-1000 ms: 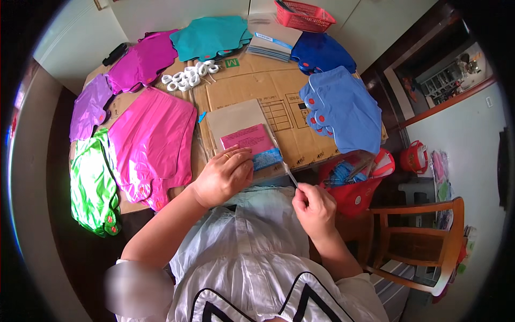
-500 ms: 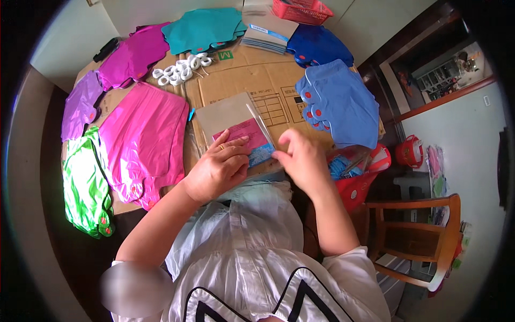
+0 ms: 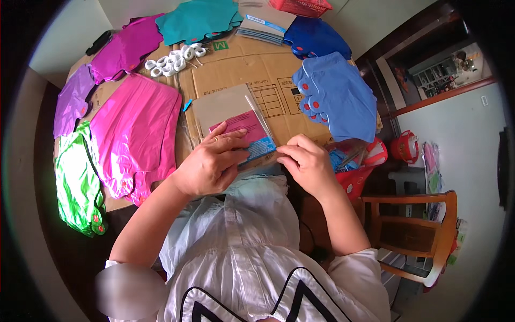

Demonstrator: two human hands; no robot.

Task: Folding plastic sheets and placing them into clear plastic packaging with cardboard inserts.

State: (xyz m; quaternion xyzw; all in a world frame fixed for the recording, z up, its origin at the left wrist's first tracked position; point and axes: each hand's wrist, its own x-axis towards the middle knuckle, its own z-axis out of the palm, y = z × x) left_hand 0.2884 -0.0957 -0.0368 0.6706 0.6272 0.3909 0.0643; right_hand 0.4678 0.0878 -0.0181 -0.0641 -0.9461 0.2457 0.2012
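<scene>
On the cardboard in front of me lies a flat clear plastic packet [image 3: 220,104], with a grey-beige upper part and a magenta and blue printed panel below. My left hand [image 3: 212,161] rests on the lower left of this panel, its fingers stretched out over it and covering part of the print. At the packet's lower right corner, my right hand [image 3: 308,163] is closed in a pinch on the packet's edge. Whatever thin part lies between thumb and forefinger is mostly hidden.
Stacks of shiny fabric pieces ring the cardboard: pink [image 3: 145,129], green [image 3: 80,180], teal [image 3: 198,21] and light blue [image 3: 343,96]. White looped bundles [image 3: 171,61] and a pile of packets [image 3: 263,29] lie farther back. A red basket [image 3: 348,182] and wooden chair [image 3: 413,231] stand right.
My right hand has closed in on the packet's lower right corner, its thumb and fingers drawn together. My left hand stays on the panel. The whole view has shifted slightly.
</scene>
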